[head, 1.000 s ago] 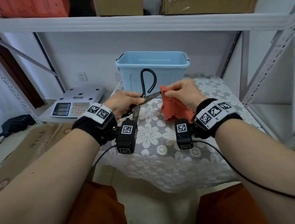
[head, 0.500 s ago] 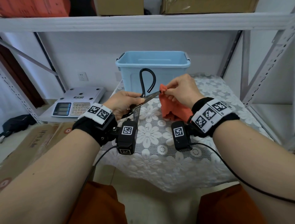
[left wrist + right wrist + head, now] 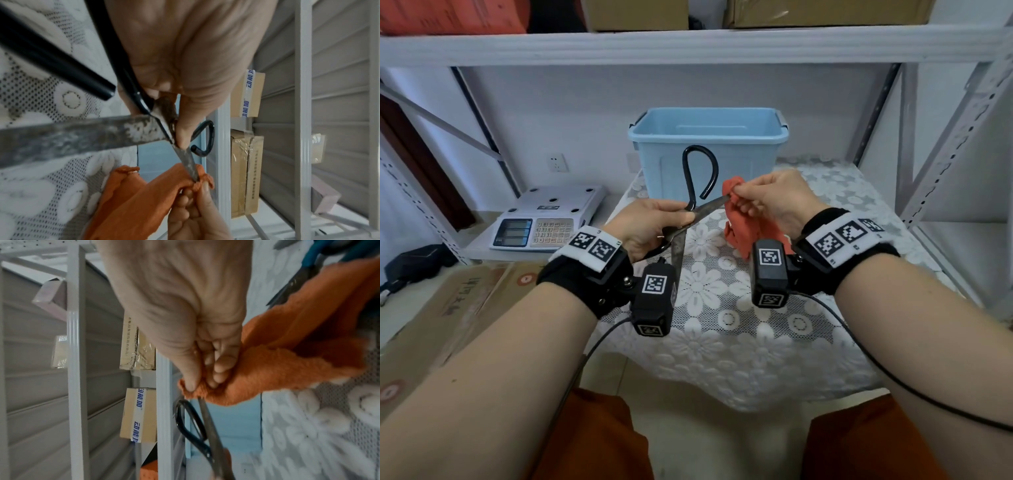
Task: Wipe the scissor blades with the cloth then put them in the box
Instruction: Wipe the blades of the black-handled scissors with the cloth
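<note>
- Left hand (image 3: 654,224): fingers curled round the scissors (image 3: 690,219) near the pivot, thumb pressed on the metal just beside the crossing of the blades, as seen in the left wrist view.
- Scissors spread wide, held above the lace tablecloth (image 3: 722,308); one blade angled up and right into the cloth (image 3: 739,219), the other pointing down and near; a black handle loop standing up in front of the box (image 3: 709,144).
- Right hand (image 3: 774,202): thumb and fingertips pinched together on the orange cloth, bunched around the tip of the upper blade; rest of the cloth hanging below the hand.
- Blue box open-topped, at the far edge of the table, just beyond both hands.
- White scale (image 3: 548,219) on the lower shelf, far left.
- Shelf uprights close on the right.
</note>
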